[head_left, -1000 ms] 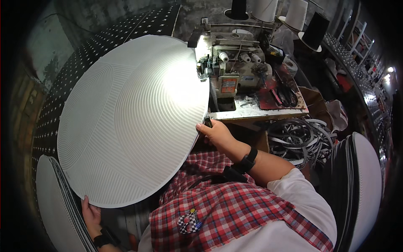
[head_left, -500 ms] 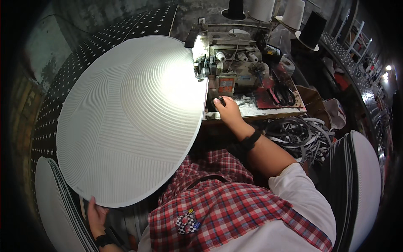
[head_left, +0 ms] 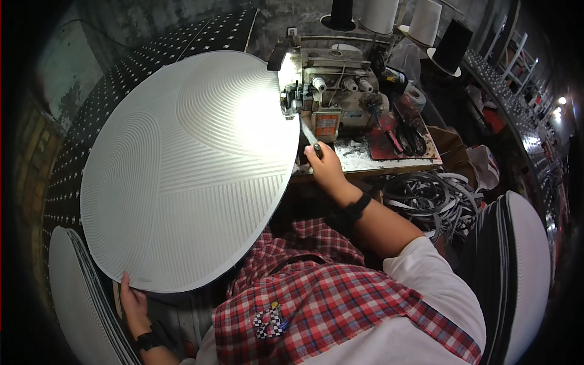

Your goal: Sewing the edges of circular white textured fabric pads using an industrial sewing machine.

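Observation:
A large round pale-grey mat [head_left: 201, 207] with ribbed curved patterns slants in front of me, its right edge under the lit head of a sewing machine [head_left: 340, 91]. My left hand [head_left: 135, 304] grips its lower left rim, one finger on top and the rest partly hidden. Just right of the mat, my right hand [head_left: 328, 167] is closed around a slim tool [head_left: 312, 139] with a black handle and a pale, blade-like shaft. That shaft points up toward the machine's needle area. Its exact kind is too small to tell.
Stacked round mats stand on my left [head_left: 79, 286] and right [head_left: 526, 267]. Scissors [head_left: 413, 143] lie on the machine table, beneath black and white thread cones [head_left: 450, 45]. Tangled trim strips [head_left: 432, 198] hang below the table. A dark, dotted surface [head_left: 73, 164] stretches behind the mat.
The mat has turned clockwise, its lower edge shifting up and left; my left hand has gone with it. My right hand has drawn slightly down, and the tool's pale shaft now shows.

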Action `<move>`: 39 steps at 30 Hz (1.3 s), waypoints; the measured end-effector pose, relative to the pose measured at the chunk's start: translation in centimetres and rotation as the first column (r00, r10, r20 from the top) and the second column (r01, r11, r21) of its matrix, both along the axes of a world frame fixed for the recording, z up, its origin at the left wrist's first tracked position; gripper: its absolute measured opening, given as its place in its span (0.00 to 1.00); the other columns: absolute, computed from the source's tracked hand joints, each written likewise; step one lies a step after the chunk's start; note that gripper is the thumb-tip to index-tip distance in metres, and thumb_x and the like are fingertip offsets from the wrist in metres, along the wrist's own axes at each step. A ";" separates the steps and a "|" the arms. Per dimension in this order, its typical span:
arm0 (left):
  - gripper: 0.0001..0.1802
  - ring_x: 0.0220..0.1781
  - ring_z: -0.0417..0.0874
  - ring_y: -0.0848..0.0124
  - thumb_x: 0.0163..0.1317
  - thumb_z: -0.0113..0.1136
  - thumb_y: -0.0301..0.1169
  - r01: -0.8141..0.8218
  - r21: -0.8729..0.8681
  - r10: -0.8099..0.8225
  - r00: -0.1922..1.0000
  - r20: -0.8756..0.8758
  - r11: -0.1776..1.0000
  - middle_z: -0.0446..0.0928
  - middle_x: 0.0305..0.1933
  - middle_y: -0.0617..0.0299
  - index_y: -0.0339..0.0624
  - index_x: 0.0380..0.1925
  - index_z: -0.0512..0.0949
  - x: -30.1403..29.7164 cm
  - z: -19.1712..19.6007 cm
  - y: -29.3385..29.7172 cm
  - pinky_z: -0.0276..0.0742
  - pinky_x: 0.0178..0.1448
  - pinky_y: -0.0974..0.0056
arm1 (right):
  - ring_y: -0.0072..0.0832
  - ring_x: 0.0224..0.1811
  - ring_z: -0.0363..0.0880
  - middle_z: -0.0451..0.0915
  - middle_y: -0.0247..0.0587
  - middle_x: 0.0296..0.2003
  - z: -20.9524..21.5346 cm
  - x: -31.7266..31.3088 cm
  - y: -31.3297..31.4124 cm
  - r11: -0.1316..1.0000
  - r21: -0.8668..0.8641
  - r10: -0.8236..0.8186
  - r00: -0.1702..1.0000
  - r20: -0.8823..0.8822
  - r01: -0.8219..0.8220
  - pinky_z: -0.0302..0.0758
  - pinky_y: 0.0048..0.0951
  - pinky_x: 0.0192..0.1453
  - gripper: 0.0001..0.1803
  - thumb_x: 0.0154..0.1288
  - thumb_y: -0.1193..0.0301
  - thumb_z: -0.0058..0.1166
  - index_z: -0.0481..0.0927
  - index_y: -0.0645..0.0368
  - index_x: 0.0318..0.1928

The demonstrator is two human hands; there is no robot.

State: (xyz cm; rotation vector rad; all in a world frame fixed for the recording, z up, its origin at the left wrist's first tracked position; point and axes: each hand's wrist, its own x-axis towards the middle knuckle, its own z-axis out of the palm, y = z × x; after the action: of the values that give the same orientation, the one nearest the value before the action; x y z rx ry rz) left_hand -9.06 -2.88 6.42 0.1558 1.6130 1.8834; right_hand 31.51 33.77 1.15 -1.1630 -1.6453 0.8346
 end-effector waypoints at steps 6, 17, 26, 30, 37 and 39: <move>0.25 0.50 0.73 0.68 0.53 0.56 0.34 0.207 -0.062 -0.206 0.978 0.021 0.976 0.71 0.50 0.59 0.34 0.50 0.66 1.8 -1.5 -1.0 0.68 0.52 0.66 | 0.38 0.27 0.71 0.72 0.48 0.24 0.6 3.0 -5.4 0.996 -0.086 0.015 1.000 0.011 -0.014 0.67 0.33 0.34 0.14 0.61 0.64 0.46 0.72 0.65 0.29; 0.30 0.57 0.67 0.64 0.54 0.55 0.35 -0.002 0.130 -0.003 0.999 0.043 0.992 0.66 0.57 0.57 0.38 0.56 0.60 3.7 -2.1 -0.1 0.63 0.59 0.60 | 0.37 0.26 0.70 0.72 0.49 0.24 -3.8 6.8 -11.9 0.926 -0.373 0.125 0.982 0.145 -0.062 0.66 0.33 0.32 0.13 0.59 0.64 0.50 0.75 0.64 0.30; 0.28 0.57 0.67 0.63 0.54 0.54 0.36 0.056 0.156 -0.059 0.998 0.011 0.986 0.66 0.56 0.59 0.37 0.54 0.62 3.0 -2.3 -0.3 0.61 0.61 0.60 | 0.28 0.17 0.69 0.71 0.42 0.15 -7.8 8.9 -14.6 0.823 -0.554 0.229 0.965 0.125 -0.123 0.66 0.29 0.23 0.13 0.58 0.64 0.51 0.76 0.62 0.30; 0.28 0.58 0.66 0.64 0.54 0.54 0.36 0.160 0.084 -0.164 0.986 0.038 0.983 0.66 0.56 0.59 0.36 0.54 0.62 4.2 -2.5 -0.7 0.61 0.61 0.61 | 0.34 0.20 0.72 0.74 0.45 0.18 -9.3 9.9 -15.0 0.790 -0.598 0.338 0.910 0.242 -0.135 0.68 0.32 0.28 0.15 0.56 0.61 0.51 0.77 0.61 0.31; 0.28 0.55 0.69 0.64 0.53 0.55 0.33 -0.017 0.184 0.007 0.998 0.056 0.983 0.67 0.55 0.57 0.33 0.53 0.62 4.0 -2.5 1.3 0.63 0.59 0.63 | 0.42 0.28 0.76 0.77 0.50 0.24 -10.1 10.9 -15.4 0.741 -0.652 0.502 0.778 0.378 -0.162 0.70 0.36 0.36 0.17 0.56 0.58 0.51 0.78 0.61 0.32; 0.29 0.54 0.69 0.64 0.52 0.56 0.33 0.015 0.121 -0.014 1.000 -0.005 0.993 0.66 0.55 0.57 0.32 0.53 0.62 5.0 -3.4 1.3 0.64 0.57 0.62 | 0.43 0.29 0.76 0.77 0.51 0.25 -10.0 11.1 -15.4 0.713 -0.686 0.515 0.774 0.368 -0.148 0.70 0.36 0.37 0.17 0.56 0.58 0.51 0.78 0.61 0.33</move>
State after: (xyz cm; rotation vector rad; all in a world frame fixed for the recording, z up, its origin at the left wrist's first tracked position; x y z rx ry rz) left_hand -4.06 -1.56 3.02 0.2225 1.4966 1.9719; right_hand 42.57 18.36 -8.90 -1.6896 -2.1843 1.4898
